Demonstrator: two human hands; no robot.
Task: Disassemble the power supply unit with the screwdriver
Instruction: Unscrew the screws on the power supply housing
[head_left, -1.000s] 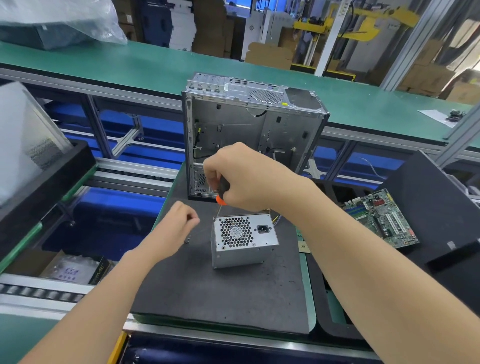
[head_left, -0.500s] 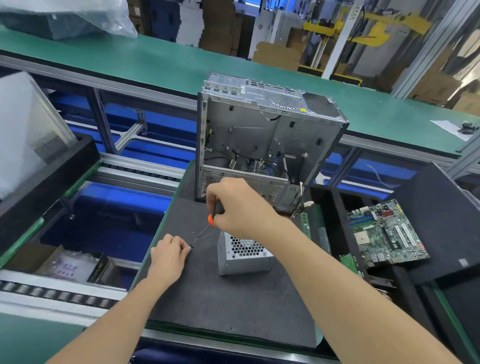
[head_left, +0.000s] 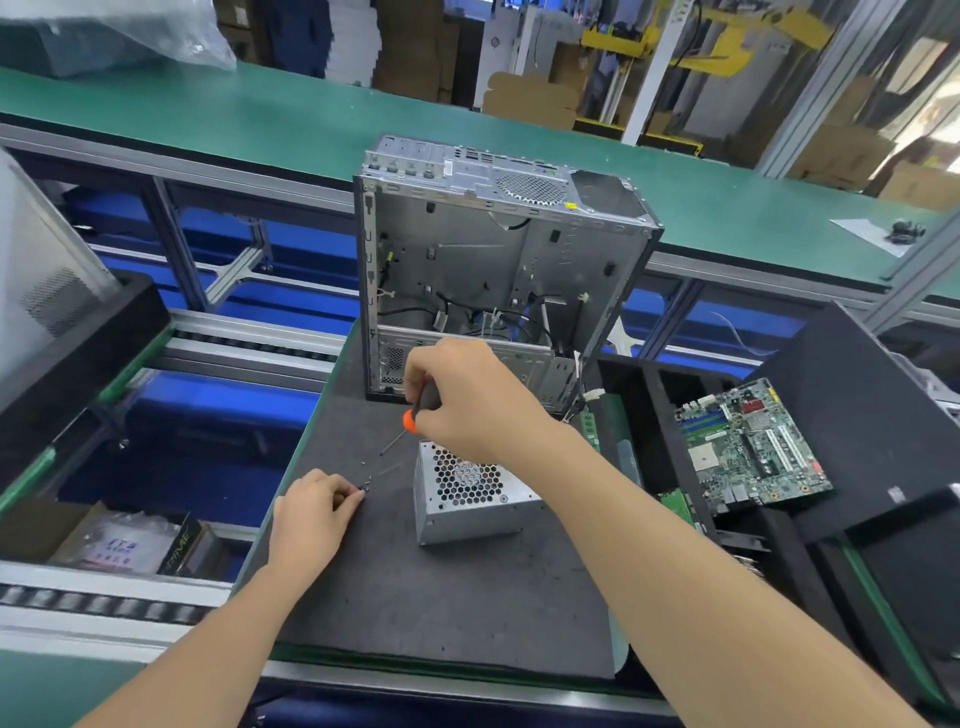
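Right hand (head_left: 470, 402) grips screwdriver (head_left: 417, 414) off the PSU (head_left: 467, 501); left hand (head_left: 311, 514) pinches, seemingly, a screw (head_left: 362, 488), parking it by the mat's (head_left: 441, 597) left edge.

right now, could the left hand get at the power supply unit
Probably yes: the left hand is just beside the power supply unit, with only bare mat between them, though its fingertips seem to pinch a small screw.

A long green counter (head_left: 260, 119) runs across the room behind a dark foam mat (head_left: 415, 597). Beneath it, grey metal frame rails (head_left: 179, 249) stand over blue panels (head_left: 218, 405). A roller track (head_left: 93, 603) lies at the left. Brown cardboard boxes (head_left: 530, 98), a white post (head_left: 655, 67) and yellow machinery (head_left: 618, 40) fill the brightly lit far side.
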